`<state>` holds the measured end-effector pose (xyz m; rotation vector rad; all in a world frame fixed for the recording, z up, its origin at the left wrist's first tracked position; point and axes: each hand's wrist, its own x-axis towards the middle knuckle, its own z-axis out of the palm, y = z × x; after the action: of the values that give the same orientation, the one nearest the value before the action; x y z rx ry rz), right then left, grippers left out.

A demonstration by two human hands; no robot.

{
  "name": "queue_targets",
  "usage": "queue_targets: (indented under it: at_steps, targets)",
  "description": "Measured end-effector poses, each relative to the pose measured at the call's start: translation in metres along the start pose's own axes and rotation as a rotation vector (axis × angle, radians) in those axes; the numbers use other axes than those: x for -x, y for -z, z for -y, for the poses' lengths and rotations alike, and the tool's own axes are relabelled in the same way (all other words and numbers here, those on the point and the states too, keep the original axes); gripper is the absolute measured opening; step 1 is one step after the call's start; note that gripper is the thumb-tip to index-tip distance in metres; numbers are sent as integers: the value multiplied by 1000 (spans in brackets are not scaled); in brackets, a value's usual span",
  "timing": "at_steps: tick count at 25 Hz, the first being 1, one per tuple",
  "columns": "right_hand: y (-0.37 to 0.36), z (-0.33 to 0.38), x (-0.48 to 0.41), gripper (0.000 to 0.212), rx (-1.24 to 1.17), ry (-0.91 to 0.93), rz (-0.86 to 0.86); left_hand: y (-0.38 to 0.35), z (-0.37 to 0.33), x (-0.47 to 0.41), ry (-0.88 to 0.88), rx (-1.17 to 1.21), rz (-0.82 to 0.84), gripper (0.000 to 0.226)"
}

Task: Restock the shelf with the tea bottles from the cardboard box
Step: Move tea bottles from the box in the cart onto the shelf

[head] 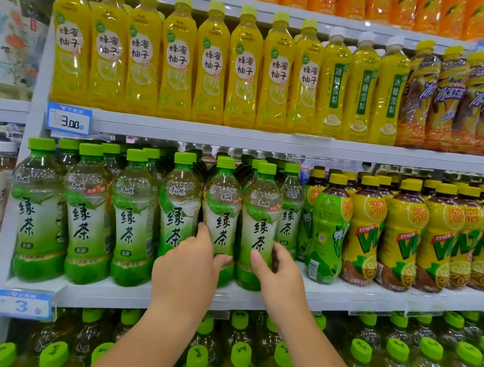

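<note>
1. I face a shop's drinks shelving. My left hand (188, 264) is wrapped round the lower body of the fifth green tea bottle (222, 208), counted from the left end of the middle shelf (135, 294). My thumb lies across the front. My fingers are pushed into the gap beside the fourth bottle (179, 207).
2. My right hand (281, 271) clasps the sixth green tea bottle (261, 214) the same way, with the thumb in front and the fingers curled round its right side. My hands are close together, each clamped on its own bottle.
3. Both bottles stand upright at the shelf's front edge, side by side, with their labels facing out. I judge the low grip is meant to let me slide and square them into the row without tipping them.
4. The cardboard box is out of sight, so I cannot tell how many bottles are left to place.
5. More green tea fills the row towards the left end. Towards the right end stands a lime-labelled bottle (327, 236), then the yellow lemon tea bottles (401, 237).
6. Yellow pomelo bottles (179, 59) line the shelf above. Green caps (238, 357) crowd the shelf below. A price tag (69, 119) hangs at the upper shelf's left corner.
7. The row is tightly packed and the upper shelf sits close over the caps. I judge that sliding a bottle is safer than lifting it.
</note>
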<state>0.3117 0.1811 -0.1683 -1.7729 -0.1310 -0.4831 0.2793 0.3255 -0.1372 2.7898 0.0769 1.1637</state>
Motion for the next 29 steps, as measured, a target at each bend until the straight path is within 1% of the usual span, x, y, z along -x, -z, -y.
queue_targets:
  at_steps: [6, 13, 15, 18, 20, 21, 24, 25, 26, 29]
  targets:
    - [1, -3, -1, 67, -27, -7, 6, -3, 3, 3, 39, 72, -38, 77]
    - [2, -6, -2, 77, -35, -10, -17, -4, 6, 2, 74, 161, -23, 77]
    - [2, -6, -2, 76, -8, -5, -11, -4, 7, 3, 71, 171, -14, 78]
    - [3, -4, -1, 67, 14, 6, 13, -2, 8, 3, 65, 186, 20, 77]
    - [2, -3, 0, 69, 26, -2, 19, 3, 7, 2, 89, 212, 68, 70]
    - [1, -2, 1, 71, 42, -9, 17, 5, 7, 2, 105, 233, 98, 64]
    - [-1, 1, 3, 70, 93, -12, 25, 13, 8, 1, 123, 308, 184, 27]
    - [-2, 3, 5, 68, 101, -25, 32, 16, 8, 3, 123, 372, 200, 20]
    - [-1, 5, 7, 67, 121, -37, 40, 19, 9, 5, 127, 446, 221, 16]
    - [3, 13, 9, 73, 247, -117, 49, 29, 11, 10, 155, 654, 307, 17]
